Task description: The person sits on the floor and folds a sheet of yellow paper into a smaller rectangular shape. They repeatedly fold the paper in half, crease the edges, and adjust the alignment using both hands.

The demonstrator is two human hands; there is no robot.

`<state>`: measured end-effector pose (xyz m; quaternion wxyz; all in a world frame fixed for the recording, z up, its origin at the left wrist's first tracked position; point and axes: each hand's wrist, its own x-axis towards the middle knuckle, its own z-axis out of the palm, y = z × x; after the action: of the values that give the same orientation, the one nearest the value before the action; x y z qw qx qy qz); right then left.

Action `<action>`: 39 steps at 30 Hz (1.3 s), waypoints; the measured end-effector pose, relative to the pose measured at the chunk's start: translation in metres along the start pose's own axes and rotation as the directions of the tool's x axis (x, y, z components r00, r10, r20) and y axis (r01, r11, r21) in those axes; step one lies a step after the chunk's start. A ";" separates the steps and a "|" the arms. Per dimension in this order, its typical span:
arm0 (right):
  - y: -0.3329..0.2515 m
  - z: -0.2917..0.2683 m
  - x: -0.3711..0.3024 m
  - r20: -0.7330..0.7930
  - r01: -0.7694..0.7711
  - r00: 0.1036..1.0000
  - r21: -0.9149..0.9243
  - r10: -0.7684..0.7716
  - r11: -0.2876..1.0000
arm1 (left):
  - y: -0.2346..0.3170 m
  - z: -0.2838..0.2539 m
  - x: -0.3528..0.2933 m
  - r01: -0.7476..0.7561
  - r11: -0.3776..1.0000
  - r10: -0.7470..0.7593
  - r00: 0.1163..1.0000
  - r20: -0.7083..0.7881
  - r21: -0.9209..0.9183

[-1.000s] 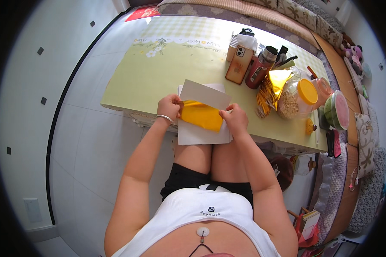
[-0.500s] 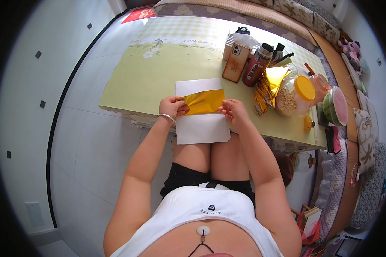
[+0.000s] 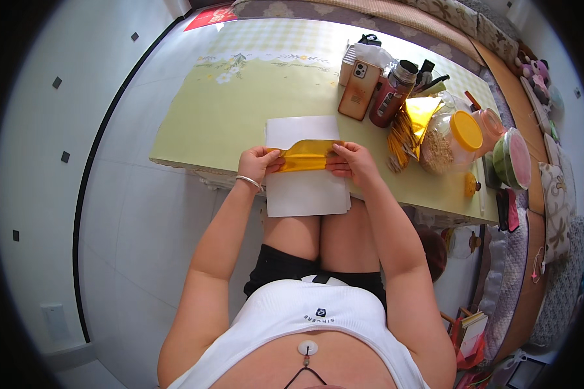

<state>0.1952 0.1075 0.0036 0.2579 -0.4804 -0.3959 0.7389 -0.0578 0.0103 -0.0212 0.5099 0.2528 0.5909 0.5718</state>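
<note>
A sheet of shiny gold paper (image 3: 305,156) is stretched between my two hands, its far edge curling up and over. My left hand (image 3: 261,162) pinches its left end, thumb on top. At the right end my right hand (image 3: 353,161) grips it the same way, with the fingers underneath. Below the gold sheet lie white paper sheets (image 3: 307,194), partly on the table and partly over its near edge above my thighs. Folded gold paper pieces (image 3: 405,137) are piled to the right of my right hand.
On the table (image 3: 207,123), a phone (image 3: 360,91) leans upright at the back. Beside it stand a dark red flask (image 3: 392,94), a yellow-lidded jar (image 3: 451,141) and a covered melon half (image 3: 512,159). A sofa (image 3: 370,23) runs behind and along the right.
The gold sheet's far edge has been bent over, so the sheet looks narrower. My right hand has shifted its grip, with the thumb now on top.
</note>
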 end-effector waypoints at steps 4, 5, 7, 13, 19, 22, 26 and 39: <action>0.012 -0.006 0.010 -0.051 0.033 0.998 0.054 -0.031 0.998 | 0.002 -0.001 -0.001 -0.001 1.000 0.001 1.000 -0.004 0.001; 0.014 -0.007 0.011 -0.060 0.048 0.997 0.051 -0.045 0.998 | 0.002 -0.001 -0.002 -0.007 1.000 0.007 1.000 -0.008 0.006; 0.018 -0.009 0.012 -0.068 0.070 0.995 0.034 -0.067 0.997 | -0.001 -0.002 -0.005 -0.017 1.000 0.017 1.000 -0.014 0.014; 0.016 -0.007 0.005 -0.091 0.130 0.987 -0.016 -0.131 0.991 | -0.004 -0.011 -0.010 -0.084 0.981 0.092 0.995 -0.036 0.177; 0.015 -0.009 0.009 -0.108 0.263 0.955 -0.134 -0.278 0.956 | 0.003 -0.002 0.004 -0.115 0.978 0.122 0.992 -0.029 0.172; 0.023 -0.021 0.010 -0.071 0.246 0.962 -0.180 -0.262 0.952 | -0.005 -0.009 0.006 -0.139 0.954 0.143 0.990 0.003 0.266; 0.027 -0.036 0.014 -0.016 0.235 0.968 -0.300 -0.251 0.924 | -0.009 -0.014 0.007 -0.132 0.914 0.133 0.991 0.025 0.385; 0.019 -0.013 -0.004 -0.074 0.161 0.894 -0.867 -0.441 0.471 | -0.011 -0.011 -0.001 -0.356 0.447 0.451 0.882 0.137 0.820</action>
<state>0.2081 0.0984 -0.0132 0.1751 -0.5673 -0.7392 0.3179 -0.0645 0.0022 -0.0334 0.1486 0.5653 0.7355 0.3425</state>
